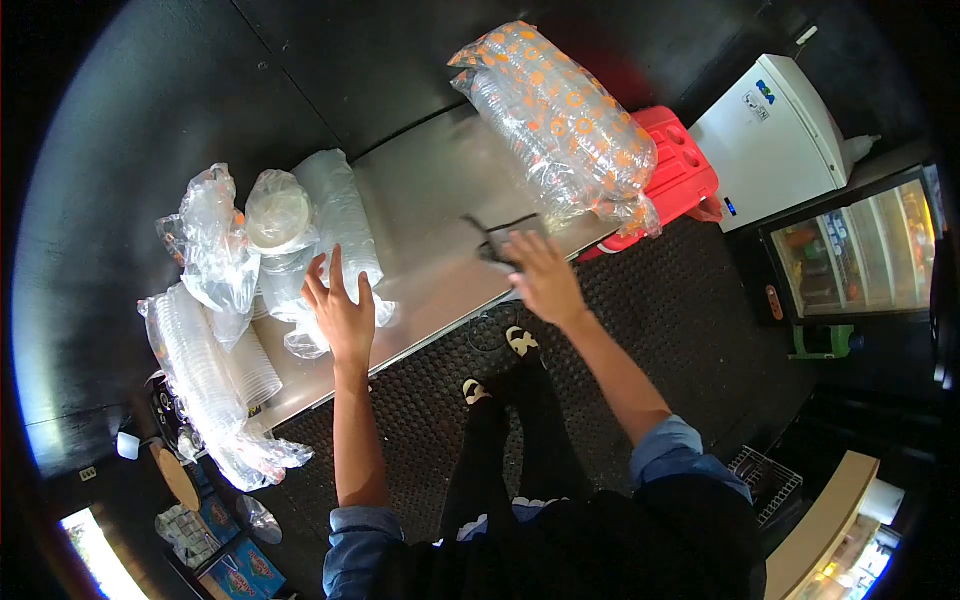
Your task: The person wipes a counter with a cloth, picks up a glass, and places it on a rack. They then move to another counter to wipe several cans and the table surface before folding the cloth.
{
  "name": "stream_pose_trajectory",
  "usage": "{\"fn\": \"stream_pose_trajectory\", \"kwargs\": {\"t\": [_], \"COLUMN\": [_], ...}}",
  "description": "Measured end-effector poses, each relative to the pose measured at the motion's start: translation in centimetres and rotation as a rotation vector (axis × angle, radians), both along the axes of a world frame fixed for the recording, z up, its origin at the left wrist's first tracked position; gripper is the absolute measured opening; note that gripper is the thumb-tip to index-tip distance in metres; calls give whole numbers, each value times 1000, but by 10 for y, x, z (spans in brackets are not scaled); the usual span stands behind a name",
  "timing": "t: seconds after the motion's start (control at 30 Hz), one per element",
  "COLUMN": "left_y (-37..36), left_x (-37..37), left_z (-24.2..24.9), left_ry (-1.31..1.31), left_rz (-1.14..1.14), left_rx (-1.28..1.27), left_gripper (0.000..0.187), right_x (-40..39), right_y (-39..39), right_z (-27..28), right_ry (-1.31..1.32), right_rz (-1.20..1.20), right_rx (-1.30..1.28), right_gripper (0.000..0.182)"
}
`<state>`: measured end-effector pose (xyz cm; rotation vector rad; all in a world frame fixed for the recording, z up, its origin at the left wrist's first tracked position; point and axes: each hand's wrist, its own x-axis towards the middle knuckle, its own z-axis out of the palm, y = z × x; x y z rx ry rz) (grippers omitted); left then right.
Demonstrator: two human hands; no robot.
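Observation:
My left hand (345,318), fingers spread, is at the near end of a clear plastic sleeve of stacked cups (340,215). Nothing shows in its grasp. Over the steel table (425,215), my right hand (545,278) stretches its fingers flat across a small dark thing with thin straps (492,243). That thing is blurred and partly covered by the fingers. Left of my left hand stand a bagged stack of pale round containers (278,215) and a crumpled clear bag (218,255). A long bag of clear cups (200,350) lies at the table's left end.
A large orange-patterned bag of clear cups (560,120) lies at the table's right end, beside a red cooler (675,165). Beyond are a white freezer (770,140) and a glass-door fridge (855,250). Boxes (240,570) stand lower left; a wooden counter (825,530) is lower right.

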<state>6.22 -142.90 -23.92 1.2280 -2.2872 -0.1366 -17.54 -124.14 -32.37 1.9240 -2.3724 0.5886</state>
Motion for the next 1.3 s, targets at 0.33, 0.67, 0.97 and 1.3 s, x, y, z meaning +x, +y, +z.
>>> {"fn": "stream_pose_trajectory", "kwargs": {"t": [0.33, 0.67, 0.97, 1.3], "left_y": [4, -4, -9, -9], "left_x": [9, 6, 1, -3], "left_z": [2, 6, 5, 7], "left_ry": [20, 36, 37, 24], "left_rz": [-29, -52, 0, 46], "left_rx": [-1, 38, 73, 87], "left_gripper": [52, 50, 48, 49], "right_x": [-27, -32, 69, -15], "right_y": [82, -129, -106, -194], "right_z": [21, 4, 11, -1], "right_ry": [-911, 74, -87, 109], "right_rz": [-641, 226, 575, -91], "right_rx": [-428, 102, 138, 77], "right_gripper": [37, 60, 64, 60]}}
